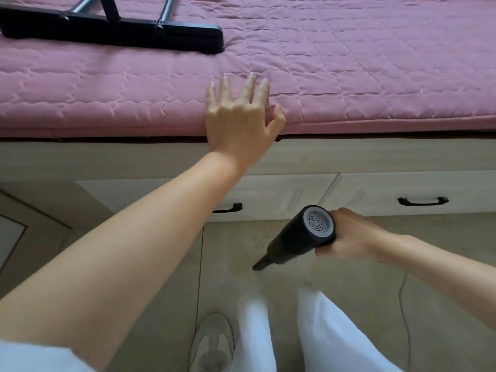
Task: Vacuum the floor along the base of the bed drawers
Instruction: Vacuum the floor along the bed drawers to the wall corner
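My right hand (349,233) grips a black handheld vacuum (298,234) with a grey vented rear cap. Its narrow nozzle points down and left at the tiled floor (230,253), the tip close to the floor a short way in front of the bed drawers (271,196). Dark specks lie on the tile near the drawer base, above the nozzle. My left hand (239,116) reaches over the edge of the pink quilted mattress (375,76), fingers straight and spread, holding nothing.
Two cream drawers with black handles (422,201) run under the bed. A black bar-shaped stand base (112,28) with metal tubes lies on the mattress at far left. My white trouser legs and a slipper (212,342) are below. A thin cord (402,296) trails on the floor at right.
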